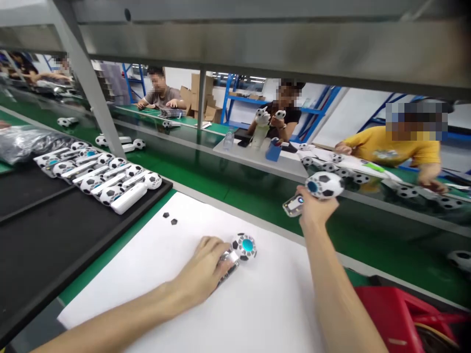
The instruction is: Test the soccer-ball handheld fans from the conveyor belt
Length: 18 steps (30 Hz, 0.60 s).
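Note:
My left hand [208, 269] is closed round the handle of a football-patterned device [245, 246], whose ball head with a blue centre lies over the white sheet [162, 289]. Held up above the green conveyor, a second football device [324, 185] is in my right hand [317, 208]. Its ball end rests over the fingers, and a handle end with small parts showing sticks out to the left. Two small black pentagon pieces [174, 221] lie on the sheet, left of my left hand.
A black tray [73, 235] at the left bears several football devices [110, 193]. The green conveyor [221, 184] crosses beyond the sheet. A red plastic object [390, 314] stands at lower right. Several people work across the line. A metal post [86, 83] rises at upper left.

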### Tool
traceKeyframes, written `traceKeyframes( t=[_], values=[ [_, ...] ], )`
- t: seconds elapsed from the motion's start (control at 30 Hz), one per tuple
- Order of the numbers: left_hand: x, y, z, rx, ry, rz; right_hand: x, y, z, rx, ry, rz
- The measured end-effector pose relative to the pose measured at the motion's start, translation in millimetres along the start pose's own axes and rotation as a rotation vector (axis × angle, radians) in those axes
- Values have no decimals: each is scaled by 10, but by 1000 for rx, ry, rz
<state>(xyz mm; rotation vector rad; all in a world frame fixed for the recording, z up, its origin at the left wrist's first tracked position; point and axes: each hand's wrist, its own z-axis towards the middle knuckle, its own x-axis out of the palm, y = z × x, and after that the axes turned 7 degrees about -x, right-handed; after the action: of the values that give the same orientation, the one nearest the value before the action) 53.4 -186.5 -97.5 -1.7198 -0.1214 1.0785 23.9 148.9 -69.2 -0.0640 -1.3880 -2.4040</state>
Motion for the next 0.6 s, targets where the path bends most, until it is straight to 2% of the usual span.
traceKeyframes(
  t=[0.07, 0.17, 0.27, 0.33, 0.43, 0.5, 0.6],
  values=[
    [6, 35, -29, 53, -51, 226, 50, 301, -19, -48, -9, 99],
    [14, 46, 45, 72, -11, 477, 74, 870, -130, -126, 31, 214],
    [44, 36, 135, 63, -2, 576, 56, 1383, -379, -250, 99, 289],
    [55, 30, 132, 70, -37, 591, 37, 1604, -618, -273, 157, 326],
    [48, 52, -53, 134, -114, 609, -16, 1704, -1048, -132, 353, 310],
    [61, 101, -292, 230, -143, 641, -70, 1638, -1350, -40, 526, 237],
    [164, 207, -677, 349, -215, 730, -143, 1442, -1741, -33, 746, 77]
  ],
)
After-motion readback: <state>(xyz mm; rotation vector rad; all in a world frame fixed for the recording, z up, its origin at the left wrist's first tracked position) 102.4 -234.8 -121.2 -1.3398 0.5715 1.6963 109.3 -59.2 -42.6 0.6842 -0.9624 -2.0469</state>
